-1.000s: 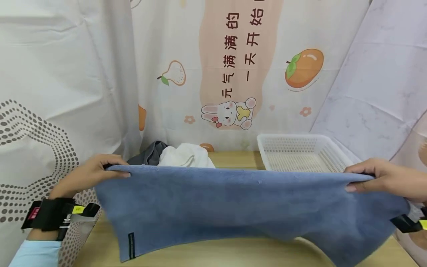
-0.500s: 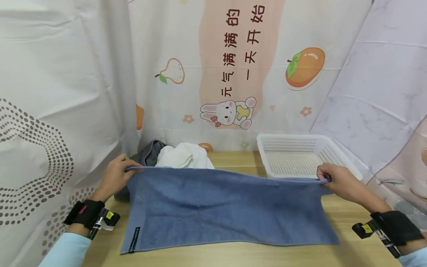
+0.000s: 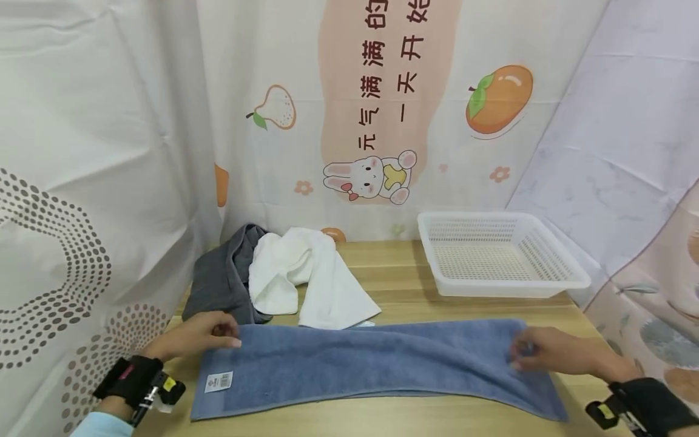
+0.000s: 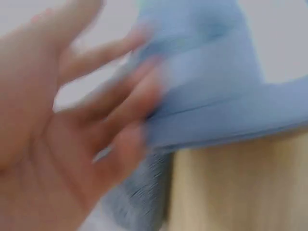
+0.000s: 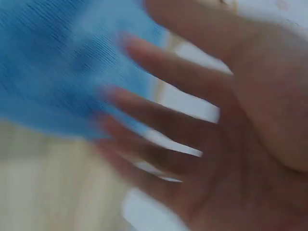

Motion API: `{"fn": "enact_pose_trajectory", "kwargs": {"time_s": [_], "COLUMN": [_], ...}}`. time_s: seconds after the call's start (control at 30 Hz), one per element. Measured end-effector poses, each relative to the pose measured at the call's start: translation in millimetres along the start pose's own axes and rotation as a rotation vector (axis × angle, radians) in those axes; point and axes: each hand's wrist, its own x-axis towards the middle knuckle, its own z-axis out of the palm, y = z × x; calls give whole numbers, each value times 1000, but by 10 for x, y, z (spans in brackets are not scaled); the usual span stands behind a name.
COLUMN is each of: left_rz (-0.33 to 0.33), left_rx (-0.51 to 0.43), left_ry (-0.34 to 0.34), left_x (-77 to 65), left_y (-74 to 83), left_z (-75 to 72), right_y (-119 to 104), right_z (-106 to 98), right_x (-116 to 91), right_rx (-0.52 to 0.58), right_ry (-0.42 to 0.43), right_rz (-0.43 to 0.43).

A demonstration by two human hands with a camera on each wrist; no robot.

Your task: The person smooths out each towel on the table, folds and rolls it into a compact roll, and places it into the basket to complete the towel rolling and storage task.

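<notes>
A blue towel (image 3: 349, 361) lies lengthwise on the wooden table, folded over, with slight ripples and a white label (image 3: 218, 382) at its left end. Over the towel's left end hovers my left hand (image 3: 204, 332), its fingers loosely bent and holding nothing. My right hand (image 3: 551, 351) is above the towel's right end, also without anything in its grasp. The left wrist view, blurred, has spread fingers beside the blue towel (image 4: 207, 96). In the right wrist view the fingers extend apart near the blue towel (image 5: 72, 62).
Behind the towel, a dark grey towel (image 3: 218, 279) and a crumpled white towel (image 3: 327, 291) lie at the back left. A white perforated plastic basket (image 3: 502, 287) stands at the back right. Printed curtains (image 3: 262, 48) hang around the wooden table (image 3: 393, 413).
The blue towel, earlier held stretched up by both hands, has come down flat on the table, now with its white label showing. Both hands have let go of its edge.
</notes>
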Motion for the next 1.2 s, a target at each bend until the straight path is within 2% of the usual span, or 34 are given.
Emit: {"fn": "enact_pose_trajectory", "kwargs": {"time_s": [0.1,0.17,0.23,0.33,0.37,0.47,0.53,0.6,0.63,0.73,0.77,0.83,0.93,1.0,1.07,1.2], "left_rz": [-117,-157,-165,-147,-144,-164,-185,-213,-222,-279,-307,-369,-454,-477,-464,-396], "left_rx": [238,328,375,319,270,45,-115,-232,-257,-281,-278,-242,-202,-168,-174,-253], "left_ry": [189,238,266,269,260,215,197,225,251,363,400,424,345,287,255,273], "left_x": [73,109,133,137,130,87,49,14,0,-10,-3,23,66,74,51,-50], "left_y": [-31,-47,-60,-91,-104,-149,-185,-211,-223,-248,-248,-240,-212,-202,-220,-290], "left_z": [186,267,315,337,332,281,226,164,137,85,80,82,99,112,123,97], "right_y": [57,117,192,318,354,432,448,449,452,450,447,455,492,526,548,520], "right_z": [179,263,320,330,317,222,133,47,13,-29,-25,3,65,112,145,164], "right_x": [183,278,328,342,335,285,236,189,172,154,158,171,195,196,175,92], "right_rx": [-262,-376,-424,-461,-448,-338,-182,-26,29,125,132,158,230,271,295,365], "right_ry": [229,326,384,412,404,379,382,425,464,550,562,538,423,348,306,280], "right_rz": [75,106,110,92,95,143,218,294,317,355,362,394,471,507,519,491]}}
